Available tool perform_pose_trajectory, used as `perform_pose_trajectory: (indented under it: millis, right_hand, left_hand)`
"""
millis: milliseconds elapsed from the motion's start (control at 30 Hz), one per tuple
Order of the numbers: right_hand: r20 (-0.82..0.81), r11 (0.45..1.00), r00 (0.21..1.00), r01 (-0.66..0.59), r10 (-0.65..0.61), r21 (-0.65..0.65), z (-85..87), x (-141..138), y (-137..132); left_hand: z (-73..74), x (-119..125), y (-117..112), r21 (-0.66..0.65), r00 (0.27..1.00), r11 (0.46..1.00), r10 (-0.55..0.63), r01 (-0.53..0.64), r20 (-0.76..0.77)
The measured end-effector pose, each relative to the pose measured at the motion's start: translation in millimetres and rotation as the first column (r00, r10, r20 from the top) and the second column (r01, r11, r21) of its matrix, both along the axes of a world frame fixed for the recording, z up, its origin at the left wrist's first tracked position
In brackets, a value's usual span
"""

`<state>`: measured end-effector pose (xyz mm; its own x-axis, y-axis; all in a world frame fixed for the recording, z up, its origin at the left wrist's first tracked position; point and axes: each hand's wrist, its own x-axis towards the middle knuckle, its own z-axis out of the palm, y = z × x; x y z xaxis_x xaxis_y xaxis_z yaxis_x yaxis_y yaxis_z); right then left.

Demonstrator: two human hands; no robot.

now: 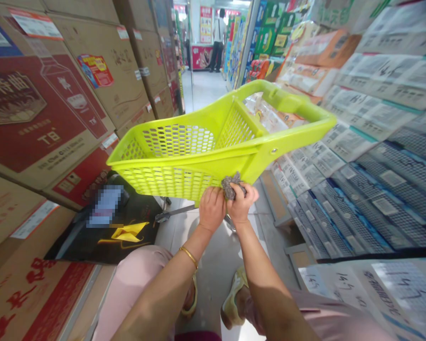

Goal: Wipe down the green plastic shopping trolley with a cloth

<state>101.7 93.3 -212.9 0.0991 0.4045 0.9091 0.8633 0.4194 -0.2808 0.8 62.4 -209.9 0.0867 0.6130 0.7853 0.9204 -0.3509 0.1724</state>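
Observation:
A lime-green shopping cart (184,156) with a perforated basket stands in front of me, its handle pointing to the right. Curled at the lower side of the basket, my left hand (212,207) grips the cart; its fingertips are partly hidden. Just beside it, my right hand (242,201) is closed around a crumpled grey cloth (231,185) and presses it against the cart's side below the handle. Through the holes no goods show in the basket. Parts of the cart's dark lower frame (175,211) show underneath.
Cardboard cartons (67,94) are stacked along the left. At the right rise piles of plastic-wrapped packs (379,71). A black bag (128,246) with a yellow piece (129,232) lies at lower left. Down the aisle stands a person (218,40).

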Motion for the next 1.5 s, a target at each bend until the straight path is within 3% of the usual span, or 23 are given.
perform_pose_trajectory:
  millis: [167, 267, 367, 533, 667, 967, 1067, 1167, 1400, 1500]
  right_hand:
    - [-0.003, 0.994, 0.999, 0.036, -0.036, 0.102, 44.6, 4.1, 8.1]
    - [0.018, 0.994, 0.998, 0.058, -0.06, 0.095, 52.5, 7.7, 14.2]
    - [0.032, 0.991, 0.996, 0.078, -0.082, 0.107, 39.3, 7.5, 17.2]
    - [0.046, 0.992, 0.996, 0.074, -0.079, 0.101, 1.6, 2.8, 11.6]
    - [0.066, 0.991, 0.997, 0.028, -0.037, 0.128, -2.9, 3.3, 7.7]
    - [0.034, 0.981, 0.996, 0.072, -0.079, 0.182, 64.8, 7.9, 21.6]
    - [0.015, 0.983, 0.998, 0.06, -0.064, 0.175, 73.4, 9.2, 24.1]
    - [0.052, 0.987, 0.997, 0.05, -0.059, 0.154, 63.7, 9.8, 22.5]
    - [0.131, 0.993, 0.991, 0.014, -0.029, 0.115, 15.7, 7.2, 9.1]
    - [0.152, 0.993, 0.988, 0.012, -0.029, 0.114, 15.4, 7.1, 7.6]
  left_hand:
    - [26.9, -0.7, 14.9, 0.135, 0.998, 0.99, -0.036, 0.042, -0.05]
    - [27.6, -1.6, 18.6, 0.117, 0.995, 0.989, -0.079, 0.086, -0.06]
    - [21.1, -2.1, 17.8, 0.139, 0.99, 0.984, -0.094, 0.108, -0.102]
    - [18.5, -3.7, 16.5, 0.122, 0.988, 0.988, -0.082, 0.098, -0.135]
    - [23.3, -4.3, 17.1, 0.137, 0.989, 0.987, -0.061, 0.08, -0.134]
    - [25.6, -1.8, 18.5, 0.183, 0.991, 0.98, -0.058, 0.08, -0.124]
    - [28.5, -3.6, 18.9, 0.15, 0.988, 0.983, -0.085, 0.105, -0.132]
    - [33.5, -5.8, 18.7, 0.101, 0.983, 0.987, -0.112, 0.127, -0.142]
    - [41.8, -8.5, 17.9, 0.05, 0.977, 0.991, -0.114, 0.125, -0.182]
    - [43.1, -8.5, 17.5, 0.032, 0.975, 0.992, -0.111, 0.12, -0.193]
